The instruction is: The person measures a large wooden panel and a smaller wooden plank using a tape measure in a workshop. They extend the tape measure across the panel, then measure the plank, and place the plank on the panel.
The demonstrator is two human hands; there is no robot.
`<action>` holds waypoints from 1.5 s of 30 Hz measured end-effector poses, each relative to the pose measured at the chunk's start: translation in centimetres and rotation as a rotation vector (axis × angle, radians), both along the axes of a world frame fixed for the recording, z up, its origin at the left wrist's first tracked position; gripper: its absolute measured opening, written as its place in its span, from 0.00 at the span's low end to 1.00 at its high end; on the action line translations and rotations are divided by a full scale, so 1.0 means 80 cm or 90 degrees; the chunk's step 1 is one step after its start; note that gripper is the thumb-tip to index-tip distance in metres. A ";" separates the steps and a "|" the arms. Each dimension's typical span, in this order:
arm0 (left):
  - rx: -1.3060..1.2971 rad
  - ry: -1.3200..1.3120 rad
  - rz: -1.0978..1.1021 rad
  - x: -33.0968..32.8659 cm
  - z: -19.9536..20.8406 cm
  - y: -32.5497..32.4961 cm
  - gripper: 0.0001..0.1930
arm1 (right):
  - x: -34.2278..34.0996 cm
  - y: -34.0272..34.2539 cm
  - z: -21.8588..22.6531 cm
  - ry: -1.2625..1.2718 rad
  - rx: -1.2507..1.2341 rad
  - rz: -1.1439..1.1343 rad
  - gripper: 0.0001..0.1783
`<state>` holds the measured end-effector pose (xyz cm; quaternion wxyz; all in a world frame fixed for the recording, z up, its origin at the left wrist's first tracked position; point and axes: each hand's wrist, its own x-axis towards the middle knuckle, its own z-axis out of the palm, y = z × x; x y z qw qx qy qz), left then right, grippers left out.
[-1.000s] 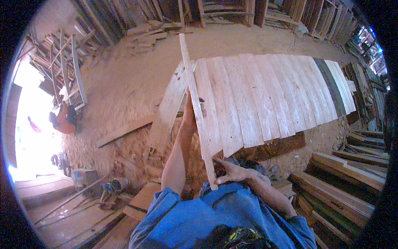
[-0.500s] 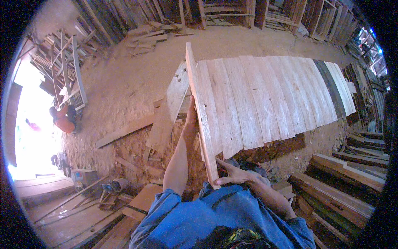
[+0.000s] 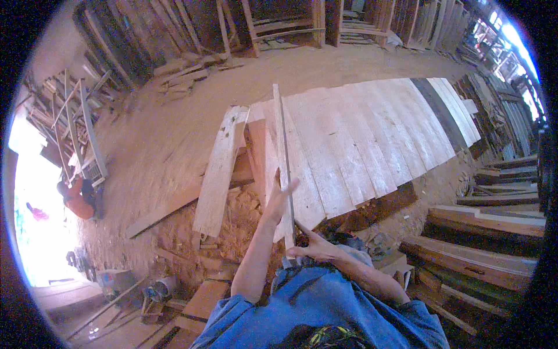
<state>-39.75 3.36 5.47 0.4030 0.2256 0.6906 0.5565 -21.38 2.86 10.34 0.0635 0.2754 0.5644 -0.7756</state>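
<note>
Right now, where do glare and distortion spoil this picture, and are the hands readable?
Head view: the far-left opening is burned out to white; head view: the row of laid boards bows with the fisheye; head view: grainy, but left hand and right hand read clearly at the narrow board.

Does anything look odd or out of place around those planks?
A dark strip interrupts the pale planks toward the right, perhaps a darker board. At the row's left, a separate plank lies askew, slanting away from the others.
</note>
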 end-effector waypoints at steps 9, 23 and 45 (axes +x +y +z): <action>0.141 0.067 -0.022 -0.054 -0.145 0.014 0.24 | 0.020 0.006 -0.070 -0.036 0.319 0.041 0.70; -0.255 0.511 -0.010 -0.054 -0.112 0.071 0.29 | 0.035 0.024 -0.064 0.008 0.210 -0.219 0.46; -0.240 0.245 0.070 -0.057 0.003 -0.049 0.20 | 0.024 0.047 -0.030 0.017 0.489 -0.096 0.36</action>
